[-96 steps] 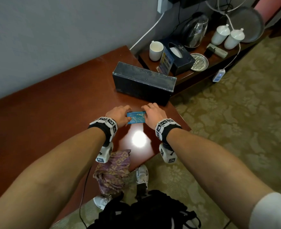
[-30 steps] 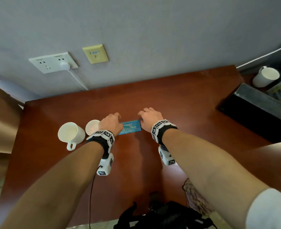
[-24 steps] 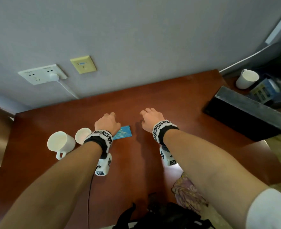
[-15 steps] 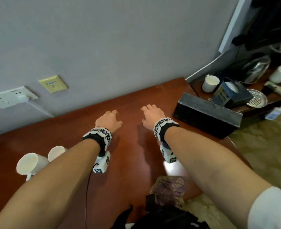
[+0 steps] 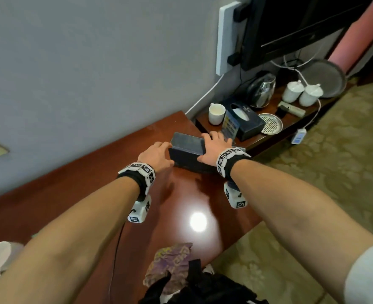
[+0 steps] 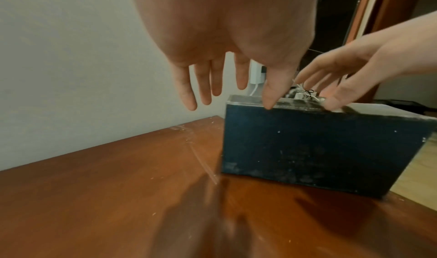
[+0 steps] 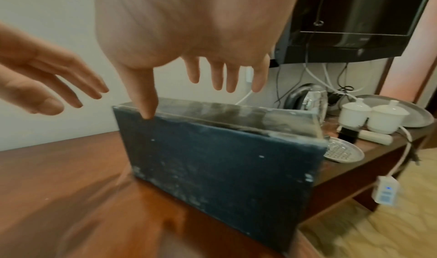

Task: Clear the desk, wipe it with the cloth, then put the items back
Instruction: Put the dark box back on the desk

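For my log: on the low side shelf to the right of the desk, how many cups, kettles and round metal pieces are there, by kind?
Lidded white cups: 2
Open white mug: 1
Glass kettle: 1
Large round tray: 1
Small perforated dish: 1
Total: 6
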The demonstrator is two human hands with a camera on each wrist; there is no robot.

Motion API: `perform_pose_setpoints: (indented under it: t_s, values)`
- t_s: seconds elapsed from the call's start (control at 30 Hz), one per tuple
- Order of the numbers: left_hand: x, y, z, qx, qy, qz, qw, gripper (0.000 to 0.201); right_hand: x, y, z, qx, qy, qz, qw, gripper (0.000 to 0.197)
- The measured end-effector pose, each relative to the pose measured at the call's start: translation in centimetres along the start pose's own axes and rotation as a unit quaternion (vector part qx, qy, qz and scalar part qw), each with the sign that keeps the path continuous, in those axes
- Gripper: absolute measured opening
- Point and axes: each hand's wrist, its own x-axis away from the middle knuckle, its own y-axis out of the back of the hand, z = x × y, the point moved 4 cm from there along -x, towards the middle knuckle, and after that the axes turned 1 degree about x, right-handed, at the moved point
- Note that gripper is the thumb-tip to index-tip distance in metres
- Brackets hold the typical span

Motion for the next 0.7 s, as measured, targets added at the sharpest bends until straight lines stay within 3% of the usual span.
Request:
perform_pose_setpoints:
  t_s: [0.13, 0.23, 0.43, 0.7]
  values:
    - [-2.1, -0.4, -2.0, -0.009, -0.012, 0.023, 1.0, 0.069, -0.2, -1.2, -4.0, -0.01, -0.024, 0.062, 0.998, 0.091]
    - [-3.6, -0.7, -3.1, -0.021, -0.022, 0.041, 0.999, 0.075, -0.6, -1.4, -5.3, -0.005, 0.0, 0.074, 0.997, 0.082]
    - [-5.7, -1.4, -3.8, -0.015, -0.023, 0.05, 0.998, 0.084, -2.0, -0.8, -5.9, -0.028, 0.043, 0.135, 0.989, 0.096]
    - [-7.5, -1.1, -3.2, -0.035, -0.02, 0.095, 0.995, 0.1, -3.7, -0.1, -3.9, -0.017, 0.106, 0.127, 0.986, 0.095]
